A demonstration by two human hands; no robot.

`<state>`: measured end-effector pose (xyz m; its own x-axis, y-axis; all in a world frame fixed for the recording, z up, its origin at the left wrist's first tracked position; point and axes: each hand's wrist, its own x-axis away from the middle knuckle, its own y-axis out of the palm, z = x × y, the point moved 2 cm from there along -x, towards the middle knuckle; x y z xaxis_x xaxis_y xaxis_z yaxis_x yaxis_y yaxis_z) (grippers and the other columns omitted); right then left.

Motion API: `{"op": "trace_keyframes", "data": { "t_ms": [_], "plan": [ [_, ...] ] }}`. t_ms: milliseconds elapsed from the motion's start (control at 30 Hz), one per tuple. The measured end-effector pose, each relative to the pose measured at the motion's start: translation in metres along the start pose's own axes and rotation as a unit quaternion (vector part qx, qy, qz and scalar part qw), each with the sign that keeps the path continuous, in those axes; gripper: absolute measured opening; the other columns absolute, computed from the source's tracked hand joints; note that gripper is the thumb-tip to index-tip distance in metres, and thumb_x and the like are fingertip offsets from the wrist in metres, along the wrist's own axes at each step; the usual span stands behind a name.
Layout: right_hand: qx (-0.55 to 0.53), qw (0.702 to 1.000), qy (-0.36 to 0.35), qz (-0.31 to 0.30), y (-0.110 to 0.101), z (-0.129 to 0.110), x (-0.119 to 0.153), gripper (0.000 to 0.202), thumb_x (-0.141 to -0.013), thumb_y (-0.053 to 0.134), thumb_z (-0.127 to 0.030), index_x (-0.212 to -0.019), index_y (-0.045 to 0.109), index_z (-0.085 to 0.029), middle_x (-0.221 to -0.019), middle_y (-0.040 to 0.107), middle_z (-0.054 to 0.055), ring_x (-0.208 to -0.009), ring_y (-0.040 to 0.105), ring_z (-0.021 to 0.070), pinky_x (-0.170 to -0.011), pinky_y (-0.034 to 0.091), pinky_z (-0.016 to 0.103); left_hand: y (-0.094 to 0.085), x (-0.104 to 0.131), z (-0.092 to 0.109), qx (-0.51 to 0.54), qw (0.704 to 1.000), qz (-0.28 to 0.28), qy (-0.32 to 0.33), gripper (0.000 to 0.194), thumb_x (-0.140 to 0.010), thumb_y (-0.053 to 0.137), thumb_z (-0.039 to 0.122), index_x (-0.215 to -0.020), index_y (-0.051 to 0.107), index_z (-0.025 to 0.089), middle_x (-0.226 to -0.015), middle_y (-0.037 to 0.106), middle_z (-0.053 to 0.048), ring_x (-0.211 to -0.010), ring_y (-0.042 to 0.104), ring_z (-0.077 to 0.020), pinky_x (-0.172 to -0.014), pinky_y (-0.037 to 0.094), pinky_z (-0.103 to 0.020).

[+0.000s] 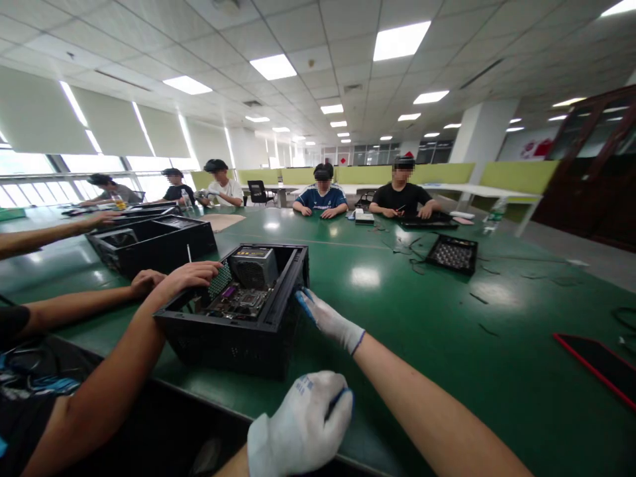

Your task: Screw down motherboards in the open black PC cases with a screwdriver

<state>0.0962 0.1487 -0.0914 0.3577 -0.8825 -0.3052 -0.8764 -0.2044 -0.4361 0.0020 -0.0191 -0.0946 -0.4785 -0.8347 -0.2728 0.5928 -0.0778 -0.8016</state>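
My right hand [330,319], in a white glove with blue fingertips, reaches forward with its fingers stretched out against the right side of a black computer case [233,338]. The case lies on its side, open at the top. Inside are a grey power supply [255,266] and a motherboard [243,299]. Close to the table's front edge, my left hand [305,421], gloved alike, is curled into a loose fist, with nothing showing in it. A co-worker's bare hand [191,277] rests on the case's left rim, a thin light stick [189,253] standing beside it.
Another open case [154,245] stands to the left on the green table [397,358], near another person's arm [50,238]. A black tray-like part [452,254], loose cables [416,265] and a red-edged black panel [599,364] lie to the right. Several people sit across the table.
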Motion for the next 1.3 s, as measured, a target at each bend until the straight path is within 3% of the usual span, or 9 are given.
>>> {"op": "trace_keyframes", "data": {
  "t_ms": [100,233,367,500,633,800,933,1300],
  "plan": [
    [0.033,0.998,0.044,-0.023,-0.018,0.024,0.037,0.076,-0.09,0.054,-0.069,-0.144,0.057,-0.015,-0.151,0.055,0.015,-0.144,0.047,0.0303,-0.121,0.034,0.046,0.007,0.004,-0.02,-0.002,0.999,0.027,-0.016,0.026,-0.103,0.042,0.034,-0.106,0.065,0.023,-0.107,0.074,-0.009,-0.101,0.069,-0.0243,-0.096,0.053,-0.038],
    [0.074,0.992,0.099,-0.014,-0.052,0.053,0.076,0.079,-0.088,0.057,-0.07,-0.148,0.053,-0.018,-0.157,0.048,0.016,-0.148,0.04,0.032,-0.124,0.027,0.051,0.017,-0.005,-0.033,-0.009,0.999,0.025,-0.041,0.026,-0.102,0.043,0.034,-0.099,0.067,0.022,-0.103,0.075,-0.009,-0.098,0.071,-0.0253,-0.093,0.055,-0.038],
    [0.152,0.98,0.122,0.038,-0.087,0.084,0.101,0.079,-0.091,0.052,-0.065,-0.151,0.048,-0.014,-0.159,0.044,0.019,-0.149,0.038,0.0309,-0.125,0.027,0.048,0.032,-0.033,-0.035,-0.017,0.999,0.017,-0.041,0.029,-0.103,0.042,0.033,-0.093,0.066,0.021,-0.095,0.074,-0.007,-0.091,0.07,-0.0238,-0.089,0.054,-0.035],
    [0.189,0.968,0.109,0.122,-0.108,0.107,0.114,0.068,-0.093,0.048,-0.059,-0.144,0.055,-0.014,-0.152,0.052,0.02,-0.144,0.047,0.0314,-0.121,0.034,0.05,0.049,-0.078,-0.032,-0.025,0.999,-0.009,-0.029,0.033,-0.103,0.041,0.034,-0.086,0.065,0.02,-0.089,0.073,-0.006,-0.085,0.07,-0.022,-0.082,0.051,-0.032],
    [0.179,0.971,0.061,0.15,-0.11,0.113,0.115,0.053,-0.09,0.052,-0.053,-0.131,0.064,-0.022,-0.144,0.061,0.015,-0.138,0.053,0.0321,-0.118,0.04,0.052,0.067,-0.123,-0.029,-0.022,0.999,-0.021,-0.045,0.035,-0.103,0.04,0.036,-0.085,0.065,0.02,-0.088,0.073,-0.007,-0.084,0.07,-0.0221,-0.078,0.05,-0.032],
    [0.139,0.961,0.112,0.212,-0.111,0.115,0.114,0.06,-0.094,0.047,-0.057,-0.136,0.058,-0.016,-0.138,0.063,0.019,-0.129,0.061,0.0315,-0.113,0.046,0.05,0.092,-0.155,-0.032,-0.018,0.998,0.004,-0.059,0.035,-0.104,0.039,0.038,-0.093,0.067,0.02,-0.095,0.074,-0.008,-0.09,0.07,-0.0231,-0.083,0.051,-0.033],
    [0.137,0.957,0.121,0.223,-0.114,0.117,0.115,0.06,-0.093,0.049,-0.057,-0.136,0.058,-0.016,-0.137,0.063,0.019,-0.128,0.062,0.0319,-0.113,0.046,0.05,0.101,-0.157,-0.037,-0.037,0.998,0.031,-0.04,0.034,-0.104,0.039,0.039,-0.096,0.066,0.02,-0.095,0.073,-0.008,-0.09,0.069,-0.0232,-0.083,0.051,-0.034],
    [0.177,0.955,0.105,0.215,-0.111,0.121,0.116,0.049,-0.094,0.05,-0.051,-0.131,0.062,-0.023,-0.132,0.066,0.016,-0.123,0.064,0.0327,-0.108,0.051,0.053,0.096,-0.146,-0.037,-0.067,0.997,0.019,0.017,0.031,-0.104,0.04,0.038,-0.093,0.064,0.021,-0.09,0.071,-0.005,-0.083,0.067,-0.0207,-0.077,0.05,-0.031]
  ]
}}
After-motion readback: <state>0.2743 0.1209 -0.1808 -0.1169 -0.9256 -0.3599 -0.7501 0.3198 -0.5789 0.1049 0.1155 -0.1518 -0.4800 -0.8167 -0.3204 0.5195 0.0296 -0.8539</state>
